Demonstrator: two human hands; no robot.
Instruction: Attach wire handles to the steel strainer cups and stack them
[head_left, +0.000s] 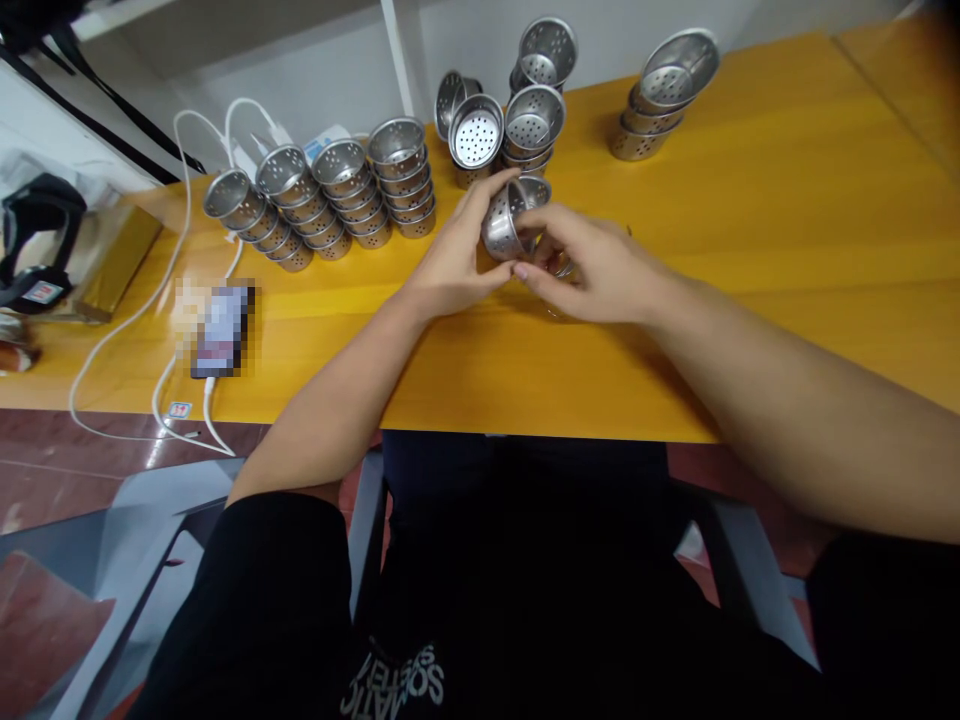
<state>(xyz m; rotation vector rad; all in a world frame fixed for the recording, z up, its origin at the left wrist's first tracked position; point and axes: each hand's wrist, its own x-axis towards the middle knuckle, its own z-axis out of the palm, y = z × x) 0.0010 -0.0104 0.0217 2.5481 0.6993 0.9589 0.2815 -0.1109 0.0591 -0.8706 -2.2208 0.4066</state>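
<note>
Closest to the camera is the black shirt (525, 600) of whoever's sitting here, with some pale lettering (405, 675) low on the front. Past that, both arms reach over a yellow wood table (787, 220).

The left hand (454, 255) has a small shiny metal cup (497, 225) cradled between thumb and fingers, so it's only closed as far as the cup's width lets it. The cup is tipped on its side, mouth facing the right hand (581, 262), whose fingers are bent right at the opening. Can't tell if that hand is actually pinching anything, since its own fingers hide the spot.

Just behind the hands there's a bunch of stacked perforated cups (534, 125), some tilted. Off to the left, four neat stacks (358, 205) stand in a row, and one shorter stack (649, 122) sits well apart on the right, its top cup tipped. Nearer the left edge, a phone (223, 335) is plugged into a white cable (209, 390).
</note>
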